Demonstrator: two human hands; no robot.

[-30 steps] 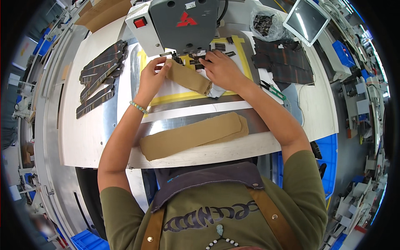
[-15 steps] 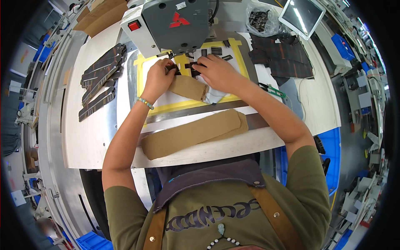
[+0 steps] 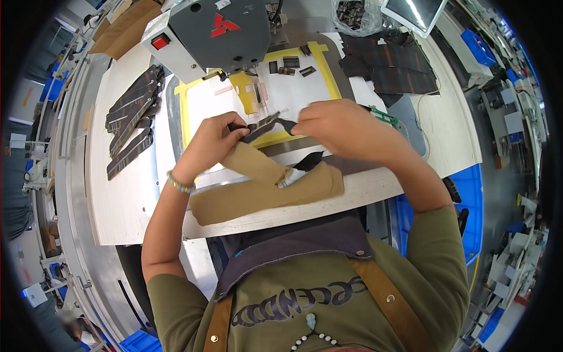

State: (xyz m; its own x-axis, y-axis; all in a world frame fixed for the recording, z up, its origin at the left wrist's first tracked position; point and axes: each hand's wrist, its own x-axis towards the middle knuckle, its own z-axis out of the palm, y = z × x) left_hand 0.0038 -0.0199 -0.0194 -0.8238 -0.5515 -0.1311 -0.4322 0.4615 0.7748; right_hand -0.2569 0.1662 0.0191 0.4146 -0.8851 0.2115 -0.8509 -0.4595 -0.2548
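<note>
My left hand (image 3: 214, 141) is closed with a pinch on a dark fabric piece (image 3: 262, 127) that is attached to a tan fabric strip (image 3: 251, 161). The strip slants down to the right and ends in a white-and-black bit of cloth (image 3: 305, 164). My right hand (image 3: 346, 130), somewhat blurred, pinches the dark piece at its right end. Both hands are in front of the sewing machine head (image 3: 220, 35), off the template with its yellow-taped border (image 3: 331, 67). A second tan strip (image 3: 264, 196) lies along the near table edge, partly under the held one.
Several dark fabric scraps (image 3: 291, 61) lie at the template's far side. Striped fabric pieces (image 3: 134, 100) lie left, dark plaid fabric (image 3: 390, 61) right. A green-handled tool (image 3: 384, 116), a clear bag of dark pieces (image 3: 355, 16) and a tablet screen (image 3: 413, 13) stand right.
Both hands have drawn back from beneath the machine head toward me, lifting the dark piece and its tan strip off the template. The head view has shifted slightly.
</note>
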